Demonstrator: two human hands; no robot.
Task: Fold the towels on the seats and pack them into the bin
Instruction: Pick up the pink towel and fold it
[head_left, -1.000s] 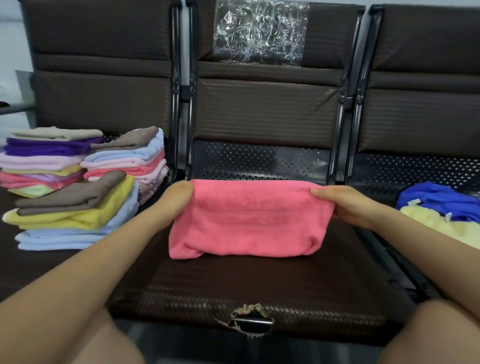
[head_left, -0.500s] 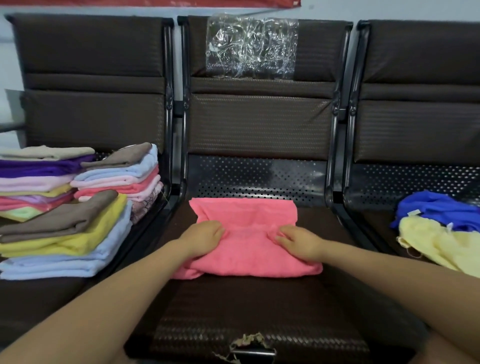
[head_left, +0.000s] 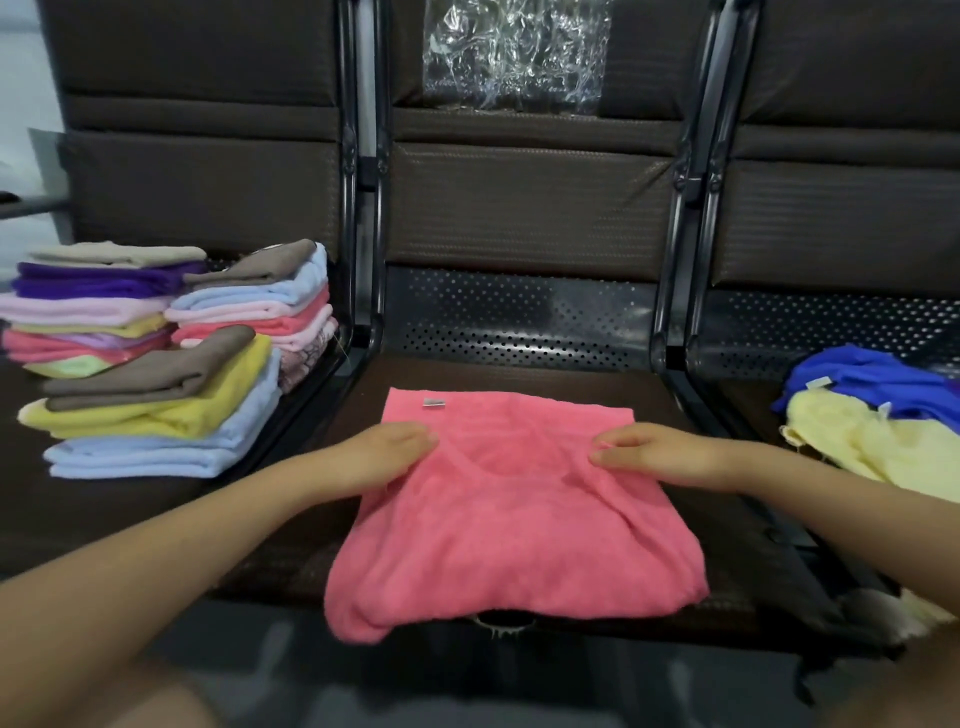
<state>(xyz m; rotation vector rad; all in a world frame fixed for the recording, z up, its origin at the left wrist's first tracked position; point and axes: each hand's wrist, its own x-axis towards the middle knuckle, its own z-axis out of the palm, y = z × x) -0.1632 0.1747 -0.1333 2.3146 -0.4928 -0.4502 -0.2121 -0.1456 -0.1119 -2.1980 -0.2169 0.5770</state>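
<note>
Pink towel (head_left: 514, 525) lies folded on the middle seat (head_left: 519, 384) of a row of dark brown padded seats, its near edge hanging over the seat's front lip and a small white tag showing at its far edge. The left hand (head_left: 384, 452) and right hand (head_left: 639, 449) each pinch the cloth at the towel's far part, so each grip holds pink fabric. On the left seat (head_left: 104, 499) stand stacks of folded towels (head_left: 156, 353) in brown, yellow, pale blue, pink and purple. On the right seat (head_left: 810, 332) lie a crumpled blue towel (head_left: 862, 384) and a pale yellow towel (head_left: 883, 441), touching. Crinkled clear plastic (head_left: 514, 52) hangs over the middle backrest. Perforated black metal joins the cushions to the backrests.
</note>
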